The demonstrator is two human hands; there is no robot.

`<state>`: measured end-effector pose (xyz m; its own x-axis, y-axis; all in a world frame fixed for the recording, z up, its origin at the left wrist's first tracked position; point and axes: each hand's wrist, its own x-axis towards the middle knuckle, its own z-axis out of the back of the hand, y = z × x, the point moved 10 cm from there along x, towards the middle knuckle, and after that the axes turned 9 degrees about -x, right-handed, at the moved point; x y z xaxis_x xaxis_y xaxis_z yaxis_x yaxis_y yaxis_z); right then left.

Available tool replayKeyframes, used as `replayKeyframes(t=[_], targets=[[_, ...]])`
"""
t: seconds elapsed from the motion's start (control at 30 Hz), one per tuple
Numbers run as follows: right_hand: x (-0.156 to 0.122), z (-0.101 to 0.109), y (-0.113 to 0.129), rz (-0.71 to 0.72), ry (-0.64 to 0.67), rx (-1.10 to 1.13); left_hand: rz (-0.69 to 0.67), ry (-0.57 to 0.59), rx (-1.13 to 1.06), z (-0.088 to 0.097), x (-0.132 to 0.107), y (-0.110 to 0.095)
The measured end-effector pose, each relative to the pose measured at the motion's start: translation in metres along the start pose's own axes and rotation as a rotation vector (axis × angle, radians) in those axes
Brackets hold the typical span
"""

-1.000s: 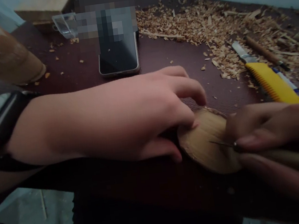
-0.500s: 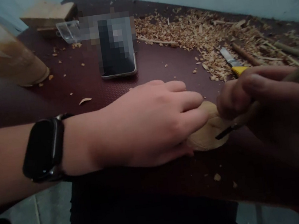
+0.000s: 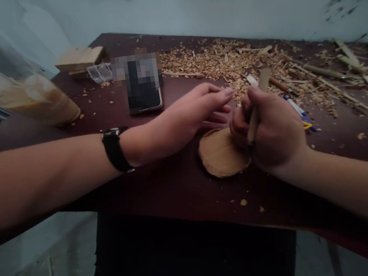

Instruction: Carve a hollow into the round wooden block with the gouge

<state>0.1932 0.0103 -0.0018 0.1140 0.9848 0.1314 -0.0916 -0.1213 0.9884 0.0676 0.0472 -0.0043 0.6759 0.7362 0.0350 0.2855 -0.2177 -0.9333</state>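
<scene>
On the dark red table lies a rounded, flat piece of pale wood with a rough-cut edge. My left hand is just behind it, fingers stretched out and slightly apart, gripping nothing. A black band circles that wrist. My right hand is closed in a fist around the wooden handle of a carving chisel, held tilted over the wood's right end. The chisel's blade is hidden, and the fist covers part of the wood piece.
Wood shavings pile along the back. A phone, a clear plastic box and a wood block stand behind my left arm. At left is a plastic cup of brown drink. Pens and sticks lie right.
My left hand has lifted off the wood piece and straightened its fingers. My right hand has turned upright with the chisel, its blade now out of sight. The view has tilted up.
</scene>
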Motion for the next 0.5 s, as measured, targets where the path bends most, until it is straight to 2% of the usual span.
replayKeyframes(t=[0.07,0.13,0.2,0.3,0.37,0.43,0.47,0.5], targets=[[0.007,-0.008,0.001,0.035,-0.017,0.073,-0.054,-0.004,0.042,0.004,-0.004,0.001],[0.015,-0.023,0.007,0.083,0.043,0.089,-0.132,-0.058,0.09,0.014,-0.01,-0.007],[0.023,-0.039,0.013,0.086,0.12,0.115,-0.173,-0.159,0.124,0.026,-0.013,-0.015],[0.027,-0.054,0.024,0.032,0.206,0.131,-0.137,-0.329,0.161,0.042,-0.013,-0.024],[0.022,-0.06,0.034,0.0,0.251,0.147,-0.118,-0.347,0.145,0.037,-0.011,-0.028],[0.013,-0.067,0.039,-0.073,0.31,0.248,-0.119,-0.255,0.051,0.018,-0.009,-0.03],[0.009,-0.073,0.038,-0.118,0.353,0.3,-0.147,-0.246,-0.003,0.012,-0.01,-0.033],[0.005,-0.078,0.036,-0.169,0.397,0.341,-0.115,-0.209,-0.047,0.004,-0.01,-0.029]])
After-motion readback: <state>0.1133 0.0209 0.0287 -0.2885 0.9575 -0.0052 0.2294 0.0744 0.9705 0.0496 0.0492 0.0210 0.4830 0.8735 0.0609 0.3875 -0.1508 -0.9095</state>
